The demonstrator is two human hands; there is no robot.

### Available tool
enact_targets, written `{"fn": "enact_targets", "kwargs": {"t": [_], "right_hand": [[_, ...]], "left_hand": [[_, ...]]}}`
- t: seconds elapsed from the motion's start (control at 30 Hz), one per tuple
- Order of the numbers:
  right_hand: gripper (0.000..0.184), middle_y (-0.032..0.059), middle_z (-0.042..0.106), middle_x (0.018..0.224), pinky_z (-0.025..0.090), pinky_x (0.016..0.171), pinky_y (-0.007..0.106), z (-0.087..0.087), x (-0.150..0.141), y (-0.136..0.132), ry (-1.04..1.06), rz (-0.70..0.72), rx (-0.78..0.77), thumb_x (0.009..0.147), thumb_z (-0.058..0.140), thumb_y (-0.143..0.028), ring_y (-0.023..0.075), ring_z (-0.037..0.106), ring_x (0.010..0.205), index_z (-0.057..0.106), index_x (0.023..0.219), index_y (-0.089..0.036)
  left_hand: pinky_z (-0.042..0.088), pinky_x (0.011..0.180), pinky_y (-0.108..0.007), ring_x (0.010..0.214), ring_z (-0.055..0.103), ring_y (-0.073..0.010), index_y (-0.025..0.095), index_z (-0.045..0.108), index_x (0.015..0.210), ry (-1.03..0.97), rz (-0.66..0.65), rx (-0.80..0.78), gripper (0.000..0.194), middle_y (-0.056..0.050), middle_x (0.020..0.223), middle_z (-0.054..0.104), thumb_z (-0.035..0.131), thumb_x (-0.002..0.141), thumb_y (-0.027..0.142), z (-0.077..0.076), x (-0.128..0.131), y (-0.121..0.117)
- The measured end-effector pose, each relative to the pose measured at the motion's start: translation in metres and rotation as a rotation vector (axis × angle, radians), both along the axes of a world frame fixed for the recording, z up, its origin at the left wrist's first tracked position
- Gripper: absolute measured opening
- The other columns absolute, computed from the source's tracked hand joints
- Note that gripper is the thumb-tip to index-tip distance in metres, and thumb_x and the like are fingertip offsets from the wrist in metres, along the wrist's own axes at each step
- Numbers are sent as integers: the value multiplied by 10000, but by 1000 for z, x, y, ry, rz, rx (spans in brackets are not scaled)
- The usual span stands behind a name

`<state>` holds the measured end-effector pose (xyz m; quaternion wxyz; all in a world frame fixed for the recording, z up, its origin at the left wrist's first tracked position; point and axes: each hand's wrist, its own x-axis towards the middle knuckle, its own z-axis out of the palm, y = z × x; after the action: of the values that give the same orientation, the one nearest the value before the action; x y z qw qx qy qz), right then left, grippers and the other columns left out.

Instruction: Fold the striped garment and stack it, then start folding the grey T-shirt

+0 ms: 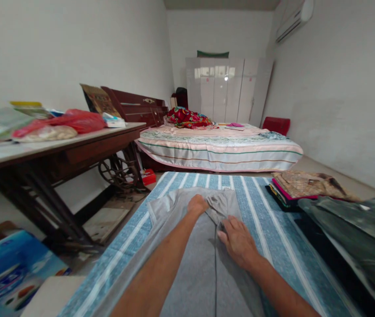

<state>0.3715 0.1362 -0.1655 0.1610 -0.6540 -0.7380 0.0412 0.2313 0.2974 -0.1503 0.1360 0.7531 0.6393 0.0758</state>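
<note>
A grey shirt (190, 268) with a dark line down its front lies spread on a blue-and-white striped bed cover (256, 207). Near its collar end, my left hand (198, 204) is closed on the cloth, its fingertips partly hidden. The fabric is bunched in folds between my two hands. My right hand (239, 240) rests lower on the shirt's right side, fingers curled over, with a bit of the grey cloth between thumb and forefinger. One sleeve spreads out to the left.
Folded clothes (309, 185) and dark green garments (349, 224) lie at the right. A sewing-machine table (75, 143) bearing a red plastic bag (81, 121) stands left, above a blue box (18, 273). Beyond are another bed (220, 154) and a white wardrobe (220, 92).
</note>
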Motion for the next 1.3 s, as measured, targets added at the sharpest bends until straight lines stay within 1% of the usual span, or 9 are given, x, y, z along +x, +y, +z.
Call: {"fn": "enact_targets", "kwargs": {"t": [0.17, 0.3, 0.4, 0.53, 0.7, 0.9, 1.03, 1.13, 1.3], "right_hand": [[473, 160, 382, 1423, 227, 1074, 362, 2, 19, 57, -54, -99, -20, 931, 292, -281, 258, 309, 1329, 450, 1335, -91], [476, 152, 357, 1442, 216, 1072, 349, -5, 30, 100, -41, -85, -34, 931, 280, -245, 242, 297, 1333, 412, 1360, -86], [488, 146, 341, 1453, 210, 1071, 344, -13, 33, 118, -25, -73, -51, 942, 270, -275, 233, 288, 1337, 381, 1378, -84], [535, 169, 337, 1450, 214, 1062, 371, -24, 33, 124, -9, -79, -91, 953, 263, -382, 255, 278, 1341, 375, 1377, -76], [646, 187, 297, 1466, 181, 1071, 417, -30, 31, 122, 1, -99, -116, 937, 252, -511, 305, 229, 1360, 340, 1396, -66], [689, 177, 290, 1470, 159, 1075, 411, -28, 31, 121, 25, -107, -131, 928, 204, -565, 296, 212, 1365, 328, 1405, -83], [698, 178, 290, 1469, 164, 1070, 417, -24, 31, 120, 36, -96, -146, 917, 202, -591, 300, 211, 1363, 348, 1397, -106], [709, 180, 251, 1486, 147, 1070, 430, -23, 32, 120, 36, -94, -166, 909, 206, -611, 306, 177, 1374, 331, 1410, -125], [763, 186, 191, 1506, 118, 1076, 442, -24, 32, 121, 30, -91, -200, 883, 198, -662, 316, 127, 1386, 285, 1435, -141]], "left_hand": [[469, 769, -298, 1018, 610, -243, 189, 629, 1079, 45, 58, 20, 339, -131, 1097, 660, 548, 750, 196, 10, 1, 0], [456, 852, -321, 1127, 542, -253, 265, 586, 1192, 75, -40, 49, 449, -110, 1217, 595, 539, 754, 179, 15, 5, 5], [456, 858, -331, 1123, 530, -264, 292, 621, 1142, 94, -123, 43, 426, -91, 1189, 600, 569, 731, 191, 13, 11, 12], [442, 889, -323, 1115, 523, -266, 219, 701, 884, 64, -196, 40, 242, -91, 1108, 633, 614, 667, 157, 10, 16, 18], [464, 835, -285, 968, 600, -221, 161, 660, 798, -95, -167, 25, 166, -59, 935, 676, 584, 654, 127, 22, 10, 15], [481, 517, -200, 613, 631, -128, 159, 570, 984, -294, 81, -129, 298, 10, 701, 662, 470, 710, 101, 27, -13, 1], [483, 492, -183, 659, 642, -135, 160, 533, 1023, -349, 211, -161, 367, -19, 811, 675, 510, 669, 66, 17, -22, -12], [479, 484, -173, 694, 639, -130, 162, 502, 1093, -364, 238, -136, 423, -54, 948, 656, 519, 682, 63, 13, -24, -19], [505, 556, -213, 680, 638, -135, 147, 472, 1173, -290, 204, -106, 476, -42, 871, 643, 553, 707, 89, 18, -28, -23]]}}
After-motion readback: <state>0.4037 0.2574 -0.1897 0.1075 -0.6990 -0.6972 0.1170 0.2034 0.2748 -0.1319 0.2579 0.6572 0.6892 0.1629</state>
